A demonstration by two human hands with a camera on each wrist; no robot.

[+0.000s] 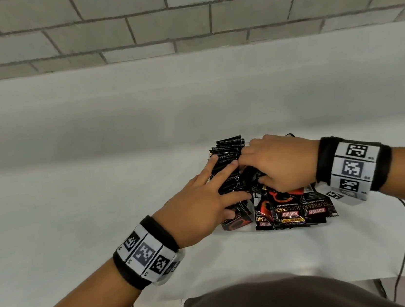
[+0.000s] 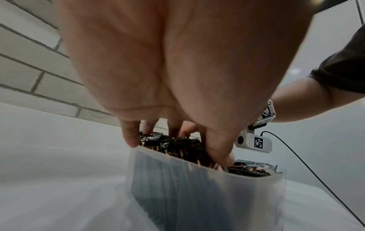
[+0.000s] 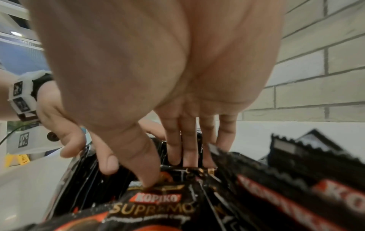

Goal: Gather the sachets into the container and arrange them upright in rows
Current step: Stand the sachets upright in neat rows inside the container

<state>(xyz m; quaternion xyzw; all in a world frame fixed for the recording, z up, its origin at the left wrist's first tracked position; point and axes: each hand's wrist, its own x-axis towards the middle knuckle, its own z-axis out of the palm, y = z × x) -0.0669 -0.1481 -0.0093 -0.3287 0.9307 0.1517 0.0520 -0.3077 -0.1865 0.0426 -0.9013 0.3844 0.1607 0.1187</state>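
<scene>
Nearest, loose sachets lie flat over the near right part of the translucent container on the white table. The left hand lies with fingers straight and spread on the upright row of sachets at the left. Just beyond, the right hand reaches down among the sachets, fingers extended, thumb pressing one; whether it grips any, I cannot tell.
</scene>
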